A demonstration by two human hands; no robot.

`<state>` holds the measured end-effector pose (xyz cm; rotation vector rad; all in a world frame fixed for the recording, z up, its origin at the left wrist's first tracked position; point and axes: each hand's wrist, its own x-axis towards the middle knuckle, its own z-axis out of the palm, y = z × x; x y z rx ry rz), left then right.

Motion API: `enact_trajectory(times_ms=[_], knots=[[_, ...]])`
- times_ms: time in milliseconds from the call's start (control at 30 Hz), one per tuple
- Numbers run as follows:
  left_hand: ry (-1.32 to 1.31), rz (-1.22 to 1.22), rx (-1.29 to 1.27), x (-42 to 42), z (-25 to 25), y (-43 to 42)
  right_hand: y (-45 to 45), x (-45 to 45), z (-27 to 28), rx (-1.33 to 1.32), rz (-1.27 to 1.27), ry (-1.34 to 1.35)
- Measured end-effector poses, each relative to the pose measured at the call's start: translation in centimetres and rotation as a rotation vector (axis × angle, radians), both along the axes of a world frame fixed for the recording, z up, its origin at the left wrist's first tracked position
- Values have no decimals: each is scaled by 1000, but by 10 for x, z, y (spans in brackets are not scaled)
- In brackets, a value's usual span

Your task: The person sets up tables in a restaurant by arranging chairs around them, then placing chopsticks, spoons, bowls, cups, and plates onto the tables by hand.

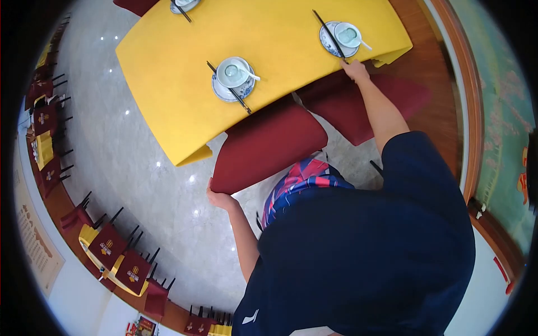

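My left hand (220, 196) grips the outer corner of a dark red covered chair (269, 148) beside a table with a yellow cloth (269, 33). At the table's near edge, my right hand (356, 71) has its fingers on the lower end of black chopsticks (329, 35), which lie across a blue-and-white plate (327, 42). That plate also bears a pale bowl (346, 35) and a white spoon (365, 45). Nearer the middle, a second plate (224, 94) carries a bowl (231, 73), a spoon and chopsticks (240, 101).
Another red chair (342, 112) stands beneath my right forearm. Part of a third place setting (185, 5) shows at the top. Tables and red chairs (106, 246) line the far left. A wooden ledge and a painted wall (499, 101) run along the right.
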<state>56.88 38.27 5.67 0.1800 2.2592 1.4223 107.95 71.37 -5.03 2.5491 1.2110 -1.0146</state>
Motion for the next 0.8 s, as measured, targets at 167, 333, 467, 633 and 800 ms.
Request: enact_trajectory(times_ms=[167,333,467,633,800], knots=[[-19,1,1,-5,-6,-6,-3,-21,12,31,310,-140],[92,-214,-85,-24,-15,-18,-35,-85,54,258,274,-98],[-120,-124,99,-36,19,-16,-99,-191,162,415,342,80],[-432,-221,528,-107,93,-20,-222,-387,240,711,1016,457],[-1211,-329,1067,-219,101,-57,-354,-569,249,398,1207,735]])
